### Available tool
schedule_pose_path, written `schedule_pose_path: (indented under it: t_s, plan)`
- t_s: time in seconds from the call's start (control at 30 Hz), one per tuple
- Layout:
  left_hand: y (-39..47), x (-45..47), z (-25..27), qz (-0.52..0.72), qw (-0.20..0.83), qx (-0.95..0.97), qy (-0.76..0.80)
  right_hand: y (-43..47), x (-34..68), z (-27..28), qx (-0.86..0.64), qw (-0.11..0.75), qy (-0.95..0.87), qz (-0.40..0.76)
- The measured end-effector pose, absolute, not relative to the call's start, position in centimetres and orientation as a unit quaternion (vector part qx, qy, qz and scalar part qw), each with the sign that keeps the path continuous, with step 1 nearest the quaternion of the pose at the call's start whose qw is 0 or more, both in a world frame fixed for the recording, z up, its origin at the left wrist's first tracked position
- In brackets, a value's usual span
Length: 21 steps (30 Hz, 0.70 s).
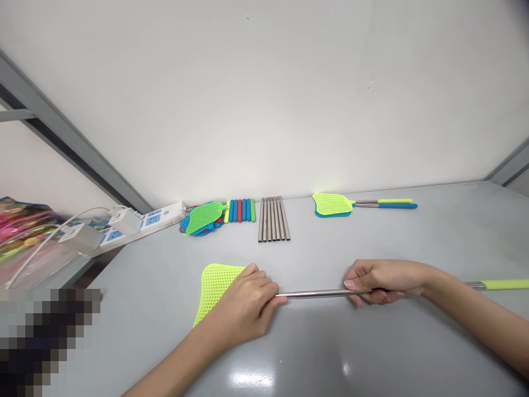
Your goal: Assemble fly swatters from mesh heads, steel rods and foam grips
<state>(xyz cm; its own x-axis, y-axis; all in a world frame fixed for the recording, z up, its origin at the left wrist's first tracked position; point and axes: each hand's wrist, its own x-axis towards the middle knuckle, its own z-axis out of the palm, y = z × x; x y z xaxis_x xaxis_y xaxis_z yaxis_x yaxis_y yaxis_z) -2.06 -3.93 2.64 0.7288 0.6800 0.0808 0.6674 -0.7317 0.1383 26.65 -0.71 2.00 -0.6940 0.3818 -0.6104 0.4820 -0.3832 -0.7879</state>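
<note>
Low over the grey table, a yellow-green fly swatter with a telescopic metal rod lies crosswise between my hands. My left hand is closed at the neck, where the perforated paddle meets the rod, and covers part of the paddle. Farther right along the same rod, my right hand is closed with thumb and fingers around the metal. Bare rod shows between the two hands. Past my right wrist, the swatter's yellow-green grip runs to the right edge of the picture.
Along the wall lie a pile of swatter paddles, a row of coloured grips, several metal rods, and two swatters with rods and grips. A power strip with chargers and a cable sits at the left, near colourful plastic packages.
</note>
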Motion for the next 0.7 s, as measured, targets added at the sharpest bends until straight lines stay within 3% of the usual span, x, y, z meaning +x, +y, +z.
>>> schedule_pose_path:
  t_s: [0.7]
  plan:
    - [-3.8,-2.1,3.8,0.077,0.137,0.915,0.372,-0.7,26.6,2.1,0.376,0.029,0.554,-0.742]
